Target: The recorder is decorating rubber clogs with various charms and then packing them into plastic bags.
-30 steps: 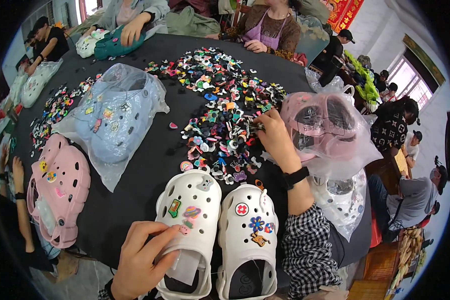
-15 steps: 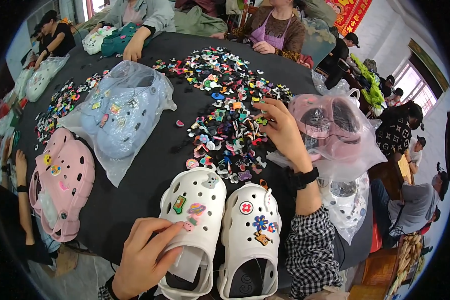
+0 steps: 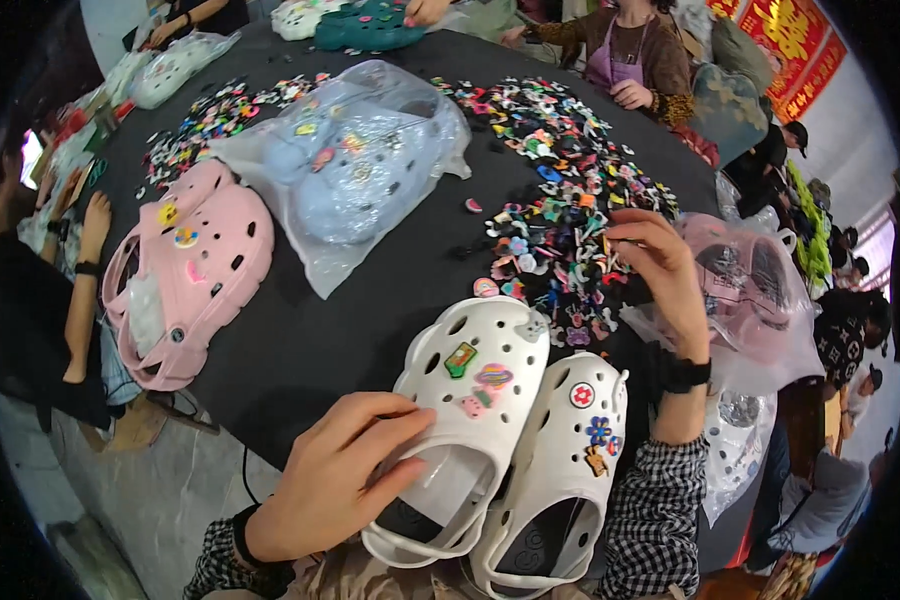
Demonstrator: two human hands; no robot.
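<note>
Two white clogs lie side by side at the near edge of the black table (image 3: pixel 370 300). My left hand (image 3: pixel 335 470) rests on the left white clog (image 3: pixel 465 400), holding its side by the heel opening; that clog carries three small charms. The right white clog (image 3: pixel 565 450) has a round red charm, a blue flower and a brown charm. My right hand (image 3: pixel 660 270) reaches into the pile of small colourful charms (image 3: pixel 560 210), fingers curled among them; whether it pinches one I cannot tell.
A pale blue pair of clogs in a clear bag (image 3: pixel 355 165) lies mid-table. A pink clog pair (image 3: pixel 190 280) sits at the left, a bagged pink pair (image 3: pixel 750 290) at the right. Other people sit around the far and left edges.
My right hand has shifted farther into the charm pile, to the right and away from me. The view has tilted; my left hand stays on the left white clog.
</note>
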